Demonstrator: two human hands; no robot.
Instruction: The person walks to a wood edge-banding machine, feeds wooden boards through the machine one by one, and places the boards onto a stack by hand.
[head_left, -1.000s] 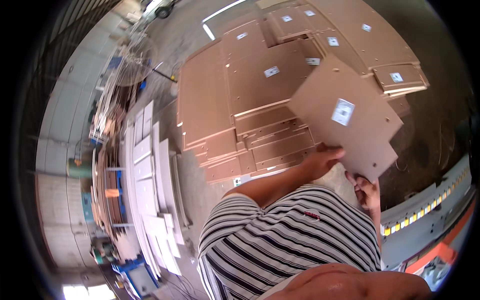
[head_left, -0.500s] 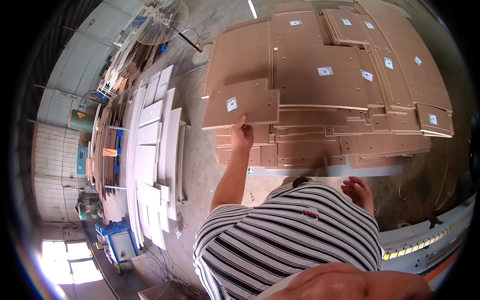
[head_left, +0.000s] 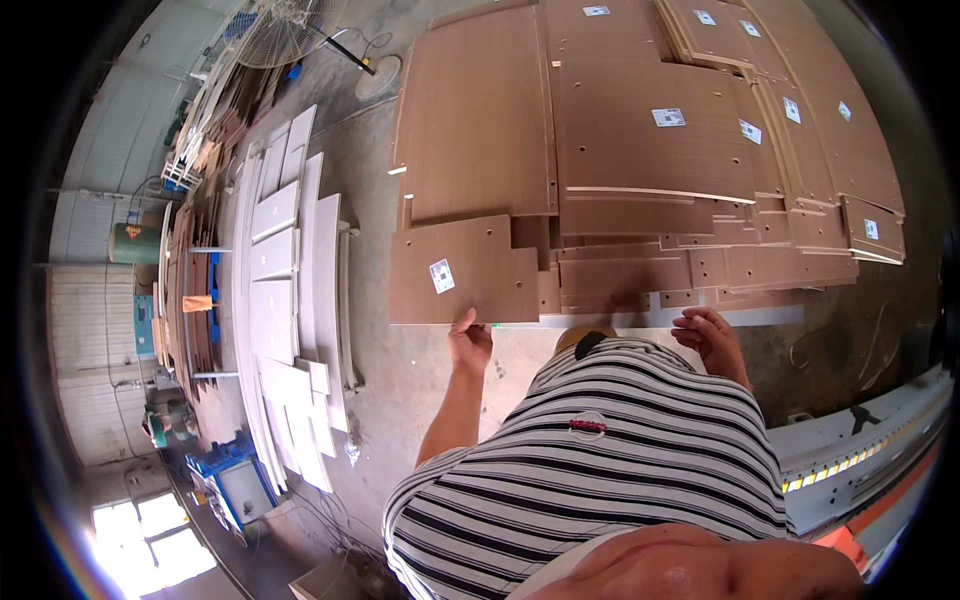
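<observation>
A small brown panel (head_left: 465, 270) with a notched corner, drilled holes and a white label is gripped at its near edge by my left hand (head_left: 470, 342), thumb on top. It covers the near left part of the stacked brown panels (head_left: 480, 120); whether it rests on them I cannot tell. My right hand (head_left: 712, 338) hangs beside my body, near the front of the stack, fingers loosely curled and apart with nothing seen in them. Larger labelled boards, such as the wide panel (head_left: 650, 150), lie in the stack ahead.
To the left, pale panels (head_left: 275, 260) lie in a long row. A standing fan (head_left: 285, 30) with a round base is at the far left. A blue-framed cart (head_left: 240, 485) stands at the lower left. A grey machine edge with a yellow strip (head_left: 840, 470) runs along the right.
My left hand has drawn the small brown panel nearer to my body and slightly left, off the large board. My right hand has risen a little. The view has shifted.
</observation>
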